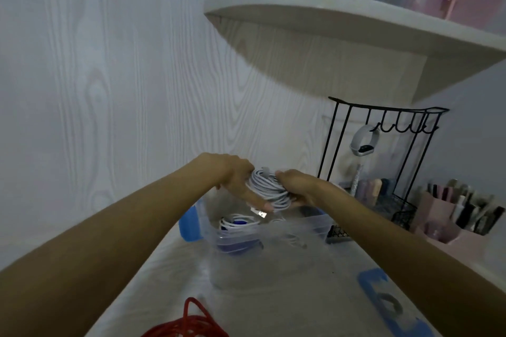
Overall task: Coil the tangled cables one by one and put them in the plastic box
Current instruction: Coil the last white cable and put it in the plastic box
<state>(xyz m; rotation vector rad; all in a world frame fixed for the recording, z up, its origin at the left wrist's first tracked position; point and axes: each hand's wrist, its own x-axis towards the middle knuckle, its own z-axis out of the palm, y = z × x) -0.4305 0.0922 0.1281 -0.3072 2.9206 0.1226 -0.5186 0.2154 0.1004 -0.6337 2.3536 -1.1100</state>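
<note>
We see a clear plastic box [276,230] with blue latches on the table [273,295]; inside lie a coiled white cable [238,220] and something dark blue we cannot identify. Just above the box, a pale grey coiled cable [269,189] sits between our hands. Our left hand [238,178] cups its left side, fingers extended under the loops; our right hand [295,186] grips its right side, fingers curled round it. Its metal USB plug [258,212] dangles below. A red cable [189,323] lies nearest us.
</note>
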